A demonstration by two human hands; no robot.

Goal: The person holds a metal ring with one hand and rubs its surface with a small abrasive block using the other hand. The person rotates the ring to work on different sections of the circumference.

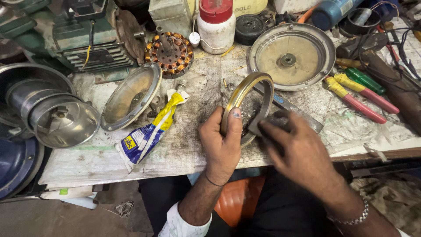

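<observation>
At the centre of the frame the left hand (pixel 222 139) is clamped around a brass-coloured metal ring (pixel 245 100), thumb pressed on its rim, holding it upright on edge over the grimy workbench (pixel 193 149). The right hand (pixel 294 151) is blurred, its fingers curled and pressed in at the ring's lower right; whether they pinch a cloth or scrap I cannot tell. I'd judge the main risk to be the ring slipping: it stands on a thin edge, gripped from one side only, and a hard push from the right could twist it out of the thumb and roll it toward the bench's near edge, which runs just below both wrists (beyond that is the person's lap and the floor). A flat metal bar (pixel 294 110) lies just behind the ring, ready to snag a knuckle. Room is tight further out: a squeezed blue-and-yellow tube (pixel 147 134) lies near to the left, a shallow metal dish (pixel 131 97) beyond it, a round motor cover plate (pixel 293 56) at upper right, and red-and-yellow-handled tools (pixel 359 101) to the right. The bare patch around the hands is the only open space.
</observation>
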